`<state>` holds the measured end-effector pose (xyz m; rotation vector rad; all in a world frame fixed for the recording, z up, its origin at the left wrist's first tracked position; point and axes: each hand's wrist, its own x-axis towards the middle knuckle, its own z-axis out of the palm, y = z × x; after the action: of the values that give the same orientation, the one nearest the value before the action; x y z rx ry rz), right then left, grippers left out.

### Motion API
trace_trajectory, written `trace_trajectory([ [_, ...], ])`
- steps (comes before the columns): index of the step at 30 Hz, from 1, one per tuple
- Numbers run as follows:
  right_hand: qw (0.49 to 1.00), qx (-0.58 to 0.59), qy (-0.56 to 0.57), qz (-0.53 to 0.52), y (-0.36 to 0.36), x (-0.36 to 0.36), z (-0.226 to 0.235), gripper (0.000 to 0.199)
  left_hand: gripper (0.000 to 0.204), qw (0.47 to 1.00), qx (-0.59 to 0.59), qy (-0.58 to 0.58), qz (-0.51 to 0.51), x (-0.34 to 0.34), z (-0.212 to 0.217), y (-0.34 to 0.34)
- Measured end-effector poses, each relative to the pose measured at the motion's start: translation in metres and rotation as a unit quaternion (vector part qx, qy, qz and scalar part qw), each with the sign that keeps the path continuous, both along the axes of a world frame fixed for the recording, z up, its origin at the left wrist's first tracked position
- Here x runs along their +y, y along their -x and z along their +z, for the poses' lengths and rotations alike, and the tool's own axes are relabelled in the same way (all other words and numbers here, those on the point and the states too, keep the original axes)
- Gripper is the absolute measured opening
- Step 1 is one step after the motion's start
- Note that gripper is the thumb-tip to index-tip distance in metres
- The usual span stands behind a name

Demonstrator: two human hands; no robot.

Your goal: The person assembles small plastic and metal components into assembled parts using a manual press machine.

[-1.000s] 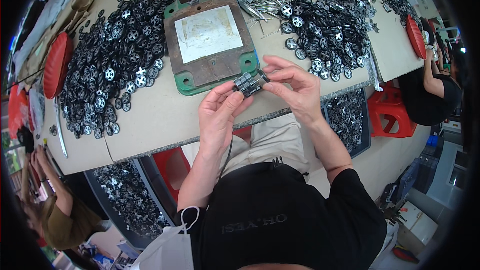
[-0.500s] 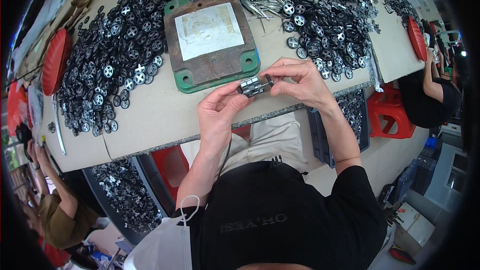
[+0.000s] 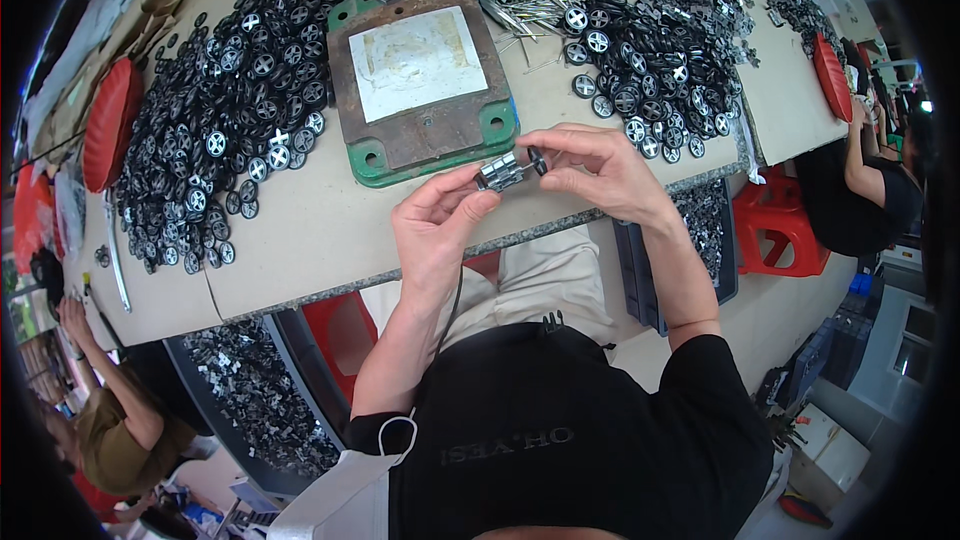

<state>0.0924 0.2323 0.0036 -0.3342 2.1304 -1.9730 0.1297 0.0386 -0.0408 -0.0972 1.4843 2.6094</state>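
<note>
Black short-sleeved T-shirt (image 3: 600,390) with faint lettering (image 3: 508,447), cream trousers (image 3: 545,280)

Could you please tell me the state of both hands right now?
Left hand: closed, holding a small grey part.
Right hand: closed, holding a black wheel.

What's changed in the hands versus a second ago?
The right hand has shifted slightly right, carrying the black wheel farther from the dark, shiny block; a thin rod shows between them. Nothing was let go. The left hand still holds the block; the metal base hasn't visibly moved.
</note>
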Motion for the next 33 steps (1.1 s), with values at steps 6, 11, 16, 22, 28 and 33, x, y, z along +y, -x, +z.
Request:
trace_trajectory([
  [6, 0.988, -0.147, -0.024, 0.025, -0.003, -0.003, -0.009, 0.028, 0.028, 0.999, 0.004, -0.045, -0.007, 0.003, 0.001, 0.001],
  [11, 0.997, -0.051, 0.065, 0.001, -0.009, -0.014, -0.015, 0.012, 0.034, 0.992, -0.057, -0.104, -0.051, 0.002, 0.008, 0.0],
  [16, 0.967, 0.123, -0.193, 0.108, -0.003, -0.005, 0.025, 0.017, 0.038, 0.978, 0.074, 0.163, -0.108, -0.014, 0.034, 0.011],
  [22, 0.966, 0.179, -0.183, 0.043, 0.008, -0.011, 0.034, 0.038, 0.023, 0.932, 0.178, 0.313, -0.043, -0.032, 0.05, 0.049],
  [28, 0.963, 0.137, -0.229, -0.035, 0.001, 0.002, 0.017, 0.037, 0.024, 0.902, 0.161, 0.394, 0.078, -0.042, 0.055, 0.121],
  [33, 0.957, 0.141, -0.246, -0.052, -0.002, 0.014, 0.001, 0.033, 0.026, 0.89, 0.169, 0.415, 0.084, -0.04, 0.042, 0.129],
])
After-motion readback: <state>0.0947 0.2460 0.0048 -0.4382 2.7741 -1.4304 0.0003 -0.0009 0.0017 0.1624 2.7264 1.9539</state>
